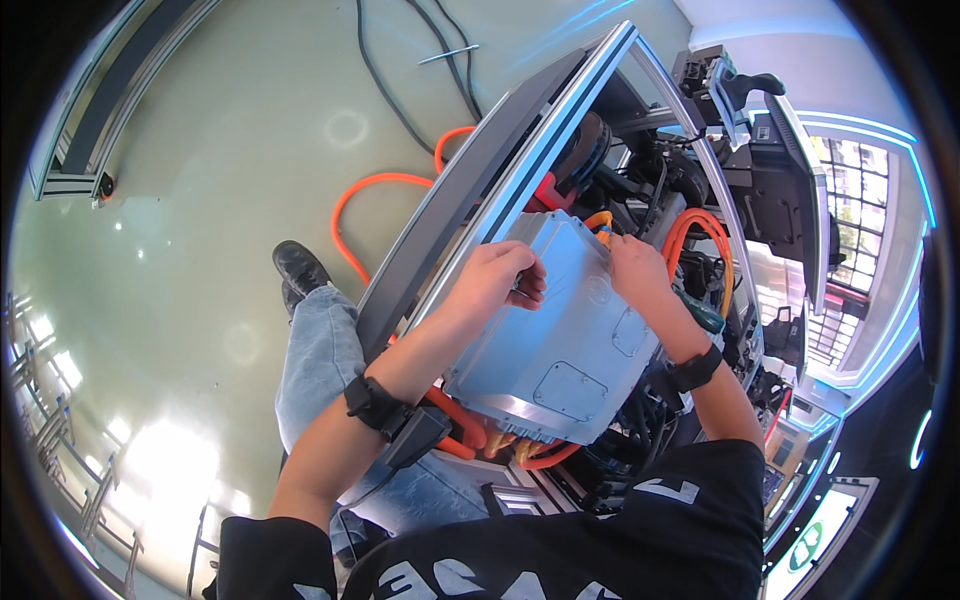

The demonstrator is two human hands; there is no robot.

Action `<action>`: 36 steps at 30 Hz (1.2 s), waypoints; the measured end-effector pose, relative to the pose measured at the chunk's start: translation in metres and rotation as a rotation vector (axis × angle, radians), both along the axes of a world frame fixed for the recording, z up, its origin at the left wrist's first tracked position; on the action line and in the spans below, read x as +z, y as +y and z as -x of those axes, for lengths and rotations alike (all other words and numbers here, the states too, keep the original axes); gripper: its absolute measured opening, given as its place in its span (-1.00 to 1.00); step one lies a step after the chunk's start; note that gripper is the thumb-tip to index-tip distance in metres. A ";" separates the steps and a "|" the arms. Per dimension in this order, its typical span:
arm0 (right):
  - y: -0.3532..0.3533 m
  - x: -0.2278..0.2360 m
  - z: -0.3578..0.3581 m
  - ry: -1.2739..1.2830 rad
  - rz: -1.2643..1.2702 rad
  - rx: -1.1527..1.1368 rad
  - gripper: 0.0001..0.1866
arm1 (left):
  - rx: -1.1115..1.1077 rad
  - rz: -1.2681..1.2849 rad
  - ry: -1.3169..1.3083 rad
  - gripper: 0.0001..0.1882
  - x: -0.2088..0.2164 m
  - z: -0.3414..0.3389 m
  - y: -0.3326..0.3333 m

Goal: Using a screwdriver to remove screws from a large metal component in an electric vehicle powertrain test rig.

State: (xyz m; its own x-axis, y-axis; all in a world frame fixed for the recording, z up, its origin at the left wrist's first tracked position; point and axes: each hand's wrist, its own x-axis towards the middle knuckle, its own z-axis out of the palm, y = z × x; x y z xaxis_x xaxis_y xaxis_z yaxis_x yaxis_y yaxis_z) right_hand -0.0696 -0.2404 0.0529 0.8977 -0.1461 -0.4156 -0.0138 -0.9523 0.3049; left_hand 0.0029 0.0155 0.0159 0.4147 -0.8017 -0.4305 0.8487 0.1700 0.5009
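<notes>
A metal frame rail (553, 128) slants through the upper middle, with orange cables (385, 177) looping either side of the silver box (570, 310) at centre. Above the box, the left hand (498, 278) curls inward, its contents unclear; the right hand (640, 270) reaches its upper edge, fingertips at an orange connector (600, 221), grip indiscernible.

One left hand (500, 278), one right hand (640, 272) and one grey housing (535, 345) are showing. Two cover plates (570, 391) and two black wrist straps (697, 370) are also showing.
</notes>
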 end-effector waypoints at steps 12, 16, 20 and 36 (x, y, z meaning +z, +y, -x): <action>0.002 0.005 -0.008 -0.027 0.027 0.068 -0.87 | 0.010 0.001 0.012 -0.73 -0.001 -0.002 0.001; 0.004 0.007 -0.007 0.063 0.068 0.067 -0.90 | 0.018 0.005 0.020 -0.72 -0.003 -0.001 0.003; 0.003 0.008 -0.001 0.074 0.078 0.049 -0.91 | 0.010 0.018 0.010 -0.72 -0.004 -0.001 0.001; 0.112 0.076 -0.004 -0.081 -0.577 0.106 -0.89 | -0.076 0.017 0.279 -0.66 -0.005 0.014 -0.013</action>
